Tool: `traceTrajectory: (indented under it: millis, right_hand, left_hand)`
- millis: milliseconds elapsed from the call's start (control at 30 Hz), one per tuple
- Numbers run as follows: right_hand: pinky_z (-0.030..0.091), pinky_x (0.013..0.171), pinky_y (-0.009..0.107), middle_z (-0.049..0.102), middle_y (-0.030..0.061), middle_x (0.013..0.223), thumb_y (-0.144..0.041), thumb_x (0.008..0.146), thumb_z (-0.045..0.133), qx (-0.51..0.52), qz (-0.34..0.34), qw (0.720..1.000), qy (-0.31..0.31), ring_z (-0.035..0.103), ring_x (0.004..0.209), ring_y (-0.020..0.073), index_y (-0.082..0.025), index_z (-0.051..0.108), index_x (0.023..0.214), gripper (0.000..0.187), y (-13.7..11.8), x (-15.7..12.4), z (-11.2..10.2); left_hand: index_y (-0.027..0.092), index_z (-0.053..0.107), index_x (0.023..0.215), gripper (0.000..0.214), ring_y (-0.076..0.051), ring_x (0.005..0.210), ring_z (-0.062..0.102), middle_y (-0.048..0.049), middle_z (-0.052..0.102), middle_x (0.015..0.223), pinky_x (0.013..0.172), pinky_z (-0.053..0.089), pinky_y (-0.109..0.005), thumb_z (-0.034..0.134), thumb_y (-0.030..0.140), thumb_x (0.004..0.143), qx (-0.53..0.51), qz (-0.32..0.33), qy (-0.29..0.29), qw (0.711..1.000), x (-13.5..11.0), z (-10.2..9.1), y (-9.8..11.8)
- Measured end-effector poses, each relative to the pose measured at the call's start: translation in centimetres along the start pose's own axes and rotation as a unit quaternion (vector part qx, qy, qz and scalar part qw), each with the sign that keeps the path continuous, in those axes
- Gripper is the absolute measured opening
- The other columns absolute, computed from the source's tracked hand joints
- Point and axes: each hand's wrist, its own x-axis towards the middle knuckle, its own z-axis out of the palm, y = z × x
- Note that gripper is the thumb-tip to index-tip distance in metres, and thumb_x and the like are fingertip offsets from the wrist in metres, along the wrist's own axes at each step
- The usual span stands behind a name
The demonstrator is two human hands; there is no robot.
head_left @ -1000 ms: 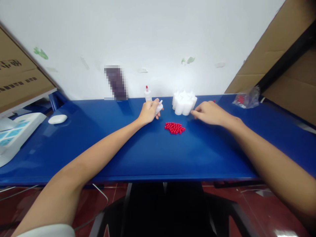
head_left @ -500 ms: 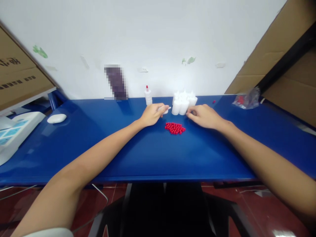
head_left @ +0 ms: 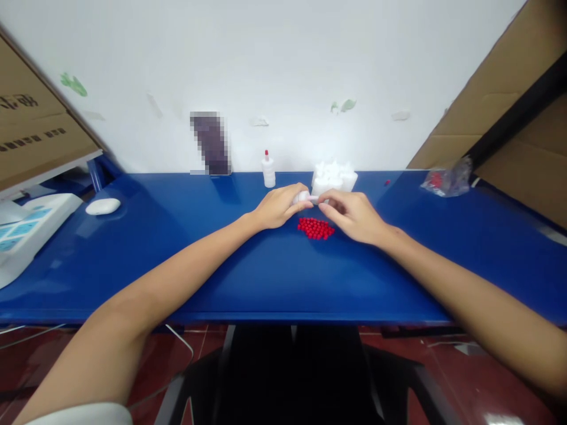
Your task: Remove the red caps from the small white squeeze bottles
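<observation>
My left hand (head_left: 283, 205) is closed round a small white squeeze bottle (head_left: 302, 197), which lies on its side in the grip with its nozzle toward the right. At the nozzle's tip, the thumb and fingers of my right hand (head_left: 352, 213) are pinched together; what they hold there, if anything, is hidden. Just below both hands lies a cluster of small red caps (head_left: 315, 228) on the blue table (head_left: 274, 277). Behind my right hand stands a tight group of several white bottles (head_left: 333, 177). Farther left, one white bottle with a red tip (head_left: 268, 172) stands upright by the wall.
A clear plastic bag (head_left: 449, 178) with red pieces lies at the right rear, and a single red cap (head_left: 387, 182) sits left of it. On the left are a white oval case (head_left: 103, 206) and a white device (head_left: 38, 227). Cardboard (head_left: 35, 118) stands at the sides.
My right hand has moved left from beside the bottle group to the nozzle of the bottle in my left hand. The left hand has shifted slightly right. The view has moved a little.
</observation>
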Motion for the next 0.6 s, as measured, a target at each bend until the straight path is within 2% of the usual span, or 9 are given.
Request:
traceTrajectory:
  millis: [133, 267, 367, 500, 600]
  right_hand:
    - [0.035, 0.057, 0.028, 0.057, -0.0044, 0.060, -0.042, 0.098, 0.053, -0.008, 0.009, 1.000, -0.002, 0.050, 0.052, 0.0127, -0.021, 0.059, 0.093, 0.022, -0.1, -0.1, 0.4]
    - [0.034, 0.059, 0.029, 0.059, -0.0023, 0.062, -0.044, 0.100, 0.047, -0.018, 0.006, 0.999, -0.041, 0.051, 0.055, 0.0142, -0.022, 0.058, 0.088, 0.028, -0.1, -0.1, 0.4]
    - [0.034, 0.062, 0.030, 0.060, 0.0007, 0.067, -0.041, 0.102, 0.042, -0.041, -0.007, 0.997, -0.057, 0.053, 0.060, 0.0160, -0.022, 0.054, 0.081, 0.031, -0.1, 0.1, 0.3]
    - [0.037, 0.064, 0.033, 0.054, 0.0022, 0.065, -0.037, 0.100, 0.040, -0.041, 0.031, 0.998, 0.021, 0.050, 0.062, 0.0183, -0.023, 0.043, 0.071, 0.032, 0.2, 0.5, -1.0]
    - [0.041, 0.080, 0.038, 0.057, 0.0066, 0.076, -0.032, 0.098, 0.037, -0.030, 0.043, 0.992, 0.111, 0.056, 0.082, 0.0241, -0.024, 0.046, 0.071, 0.029, 1.2, 0.9, -3.1]
  left_hand:
    - [0.017, 0.061, 0.104, 0.061, -0.020, 0.077, 0.063, -0.0069, 0.069, 0.090, 0.070, 0.044, -0.030, 0.029, 0.069, 0.101, 0.038, 0.033, -0.023, 0.998, 0.0, -0.2, 0.5]
    - [0.017, 0.062, 0.100, 0.069, -0.021, 0.078, 0.064, -0.0083, 0.070, 0.091, 0.068, 0.043, -0.029, 0.023, 0.074, 0.099, 0.085, 0.071, -0.039, 0.993, 0.1, -0.3, 0.9]
    - [0.018, 0.064, 0.096, 0.070, -0.020, 0.077, 0.064, -0.0078, 0.071, 0.088, 0.067, 0.042, -0.029, 0.024, 0.075, 0.098, 0.085, 0.050, -0.029, 0.995, 0.0, -0.3, 0.9]
    - [0.018, 0.063, 0.088, 0.071, -0.018, 0.070, 0.062, -0.0056, 0.069, 0.079, 0.067, 0.042, -0.029, 0.020, 0.073, 0.100, 0.030, -0.025, 0.035, 0.999, -0.2, -0.2, 0.7]
    - [0.018, 0.062, 0.085, 0.068, -0.018, 0.071, 0.062, -0.0049, 0.067, 0.076, 0.069, 0.043, -0.030, 0.018, 0.067, 0.102, 0.004, -0.050, 0.059, 0.997, -0.3, -0.1, 0.5]
